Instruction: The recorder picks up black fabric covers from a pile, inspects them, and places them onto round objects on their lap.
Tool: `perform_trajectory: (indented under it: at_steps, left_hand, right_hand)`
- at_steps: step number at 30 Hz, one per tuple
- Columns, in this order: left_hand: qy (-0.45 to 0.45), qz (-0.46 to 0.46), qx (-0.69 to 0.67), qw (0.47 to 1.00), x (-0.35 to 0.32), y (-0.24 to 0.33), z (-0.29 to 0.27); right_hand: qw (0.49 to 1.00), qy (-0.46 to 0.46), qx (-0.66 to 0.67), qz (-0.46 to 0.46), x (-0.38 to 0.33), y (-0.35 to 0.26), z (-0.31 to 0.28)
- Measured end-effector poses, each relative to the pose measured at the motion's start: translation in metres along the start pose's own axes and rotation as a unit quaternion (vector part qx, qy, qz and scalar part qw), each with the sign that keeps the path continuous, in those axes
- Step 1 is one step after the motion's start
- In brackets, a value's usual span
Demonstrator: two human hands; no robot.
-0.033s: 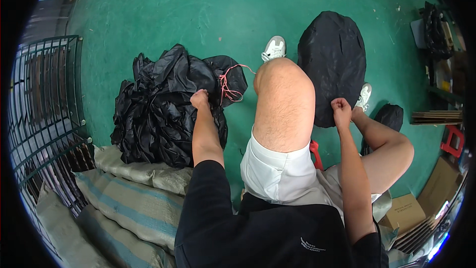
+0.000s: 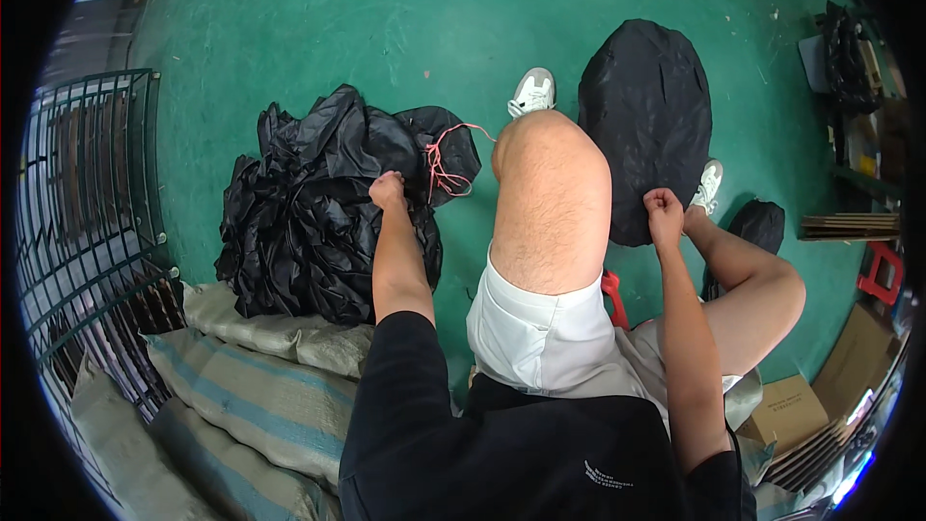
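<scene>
To my left lies a heap of crumpled, shiny black fabric (image 2: pixel 299 232), possibly bags or covers. My left hand (image 2: pixel 387 189) is closed at its right side, the fingers pinched on the fabric. A loose pink cord (image 2: pixel 439 164) rests on a rounded black flap (image 2: pixel 461 150) at the heap's edge and runs toward my knee. Between my feet a smooth, oval black fabric piece (image 2: pixel 646 116) is spread out. My right hand (image 2: pixel 664 216) pinches its near edge with the fingertips together.
Striped woven sacks (image 2: pixel 260 386) are stacked at the lower left, beside a green metal rack (image 2: pixel 96 183). A smaller black bundle (image 2: pixel 757 225) lies past my right shin. Cardboard boxes (image 2: pixel 786 410) and a red plastic stool (image 2: pixel 880 273) stand at the right.
</scene>
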State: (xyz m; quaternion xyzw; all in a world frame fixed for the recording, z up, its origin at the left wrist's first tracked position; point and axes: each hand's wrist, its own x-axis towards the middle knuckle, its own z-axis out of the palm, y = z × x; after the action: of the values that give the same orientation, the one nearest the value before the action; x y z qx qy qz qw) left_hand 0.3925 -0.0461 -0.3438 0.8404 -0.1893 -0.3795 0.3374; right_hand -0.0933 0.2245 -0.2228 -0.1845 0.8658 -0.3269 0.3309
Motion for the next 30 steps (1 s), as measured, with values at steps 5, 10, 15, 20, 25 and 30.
perform_trajectory:
  at_steps: [5,10,15,20,25,30]
  left_hand:
    - [-0.037,0.092,-0.001,0.995,-0.009,0.03,0.005]
    - [-0.023,0.18,0.119,0.976,-0.02,0.097,-0.016]
    - [-0.139,0.174,0.017,0.975,-0.068,0.183,-0.058]
    - [-0.306,0.208,-0.145,0.918,-0.149,0.267,-0.093]
    - [-0.427,0.295,-0.182,0.835,-0.302,0.338,-0.091]
    - [-0.615,0.421,-0.111,0.657,-0.425,0.338,-0.066]
  right_hand:
    - [1.0,0.006,-0.014,-0.007,0.0,-0.004,-0.004]
    - [0.999,0.013,-0.03,0.001,0.0,-0.014,0.001]
    - [1.0,0.014,-0.011,0.001,-0.003,-0.021,0.006]
    - [0.999,-0.003,0.034,0.014,0.004,-0.026,0.013]
    - [0.958,-0.127,0.218,-0.135,-0.016,-0.106,0.0]
    - [0.862,-0.338,0.36,-0.114,-0.06,-0.203,-0.079]
